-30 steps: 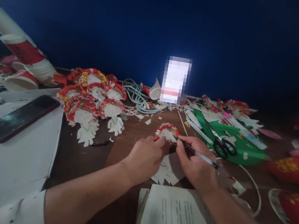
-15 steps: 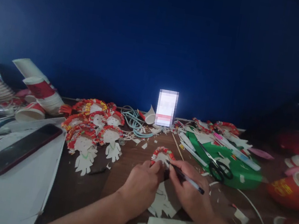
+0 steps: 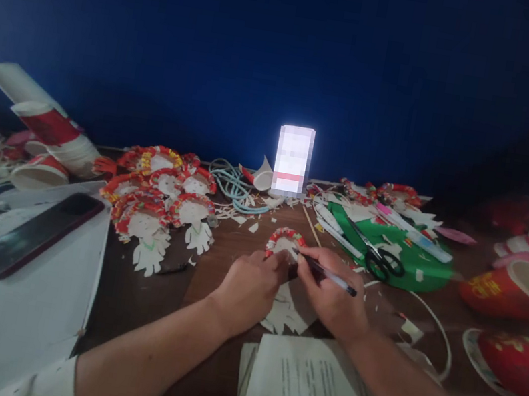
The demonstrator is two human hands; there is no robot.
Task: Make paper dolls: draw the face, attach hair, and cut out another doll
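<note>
We are holding a slanting pen [image 3: 331, 277] over a white paper cutout [image 3: 282, 245].
A red patterned arc [image 3: 288, 233] is curving round its far edge; jagged paper [image 3: 287, 311] is lying nearer us, any join hidden.

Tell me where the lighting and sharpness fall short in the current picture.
Head view, centre back: the screen glares, washed out and blocky, with a halo on the dark blue wall; head view, right edge: the red cups look stretched and soft; head view, middle: the right hand and pen read more clearly, though dimly lit.
</note>
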